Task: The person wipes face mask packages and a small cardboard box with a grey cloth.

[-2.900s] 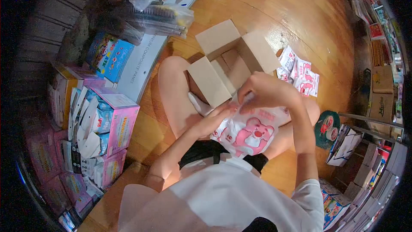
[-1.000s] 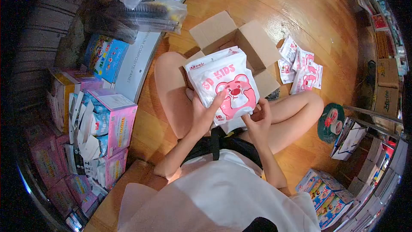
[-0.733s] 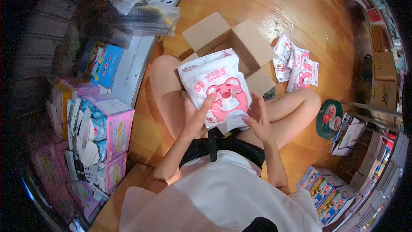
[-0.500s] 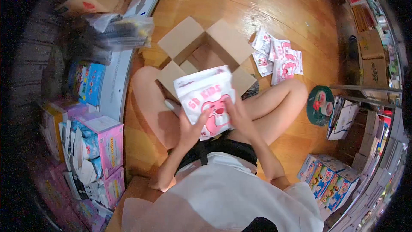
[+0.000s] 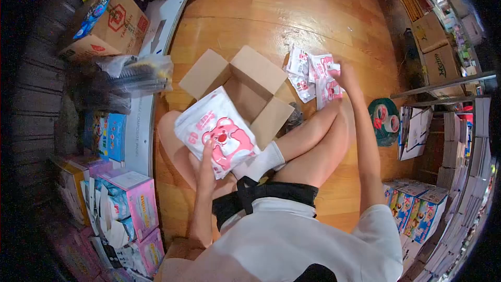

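Observation:
My left hand (image 5: 207, 166) holds a white resealable pouch (image 5: 222, 133) printed with a pink bear and pink lettering, tilted over my lap. Its thumb lies across the printed front, and the other fingers are hidden behind it. Just beyond the pouch stands a cardboard box (image 5: 254, 81) with its flaps spread. To the right, my right hand (image 5: 345, 77) reaches over a pile of similar pouches (image 5: 315, 73) on the floor. Its fingers are closed at the upper right edge of one pouch, though the fingertips are small and partly hidden.
Rolls of tape (image 5: 386, 117) lie on the floor by the right shelf, with a stack of picture-covered boxes (image 5: 417, 211) nearer me. A left shelf (image 5: 136, 120) carries a carton (image 5: 112, 23) and plastic-wrapped goods. Pink boxes (image 5: 141, 203) stand close at left.
My right hand has let go of the held pouch and moved out right to the pile. My left hand keeps the pouch, now further left and more tilted. The view has shifted.

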`<action>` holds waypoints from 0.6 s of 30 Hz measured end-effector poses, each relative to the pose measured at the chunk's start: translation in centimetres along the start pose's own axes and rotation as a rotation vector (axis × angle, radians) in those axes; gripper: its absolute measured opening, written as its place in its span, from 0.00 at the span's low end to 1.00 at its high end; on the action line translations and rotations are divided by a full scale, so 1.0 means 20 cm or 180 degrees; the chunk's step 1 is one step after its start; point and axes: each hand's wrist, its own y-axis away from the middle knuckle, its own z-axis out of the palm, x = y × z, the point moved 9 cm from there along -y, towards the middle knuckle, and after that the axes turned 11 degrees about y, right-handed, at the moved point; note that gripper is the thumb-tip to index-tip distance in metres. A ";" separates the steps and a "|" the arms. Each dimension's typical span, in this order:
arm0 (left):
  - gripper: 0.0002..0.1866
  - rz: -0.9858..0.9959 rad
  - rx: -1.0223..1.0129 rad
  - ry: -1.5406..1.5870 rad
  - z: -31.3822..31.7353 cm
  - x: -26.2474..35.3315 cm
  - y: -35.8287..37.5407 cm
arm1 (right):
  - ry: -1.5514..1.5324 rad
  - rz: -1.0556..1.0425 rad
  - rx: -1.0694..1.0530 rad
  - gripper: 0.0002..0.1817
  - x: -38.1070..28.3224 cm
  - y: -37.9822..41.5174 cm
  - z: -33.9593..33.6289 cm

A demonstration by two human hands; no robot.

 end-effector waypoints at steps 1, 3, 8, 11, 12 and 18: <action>0.19 -0.0038 0.0040 0.0197 -0.07 -0.03 -0.01 | 0.0704 0.0065 -0.0445 0.26 0.07 -0.01 0.09; 0.19 -0.0092 0.0130 0.0620 -0.22 -0.15 -0.06 | 0.1282 -0.0382 -0.0549 0.30 0.14 -0.02 0.26; 0.19 -0.0128 0.0200 0.0441 -0.18 -0.05 0.02 | 0.0825 -0.1063 -0.1096 0.34 0.17 0.00 0.51; 0.18 -0.0134 0.0379 0.0584 -0.12 -0.01 0.05 | 0.0404 -0.0465 -0.1737 0.33 0.20 -0.07 0.45; 0.18 -0.0138 0.0340 0.0611 -0.12 -0.01 0.03 | 0.0161 -0.0968 -0.1096 0.26 0.04 -0.08 0.18; 0.18 -0.0095 0.0373 0.0627 -0.15 -0.09 -0.05 | -0.2668 -0.0979 -0.1272 0.20 -0.66 0.21 -0.86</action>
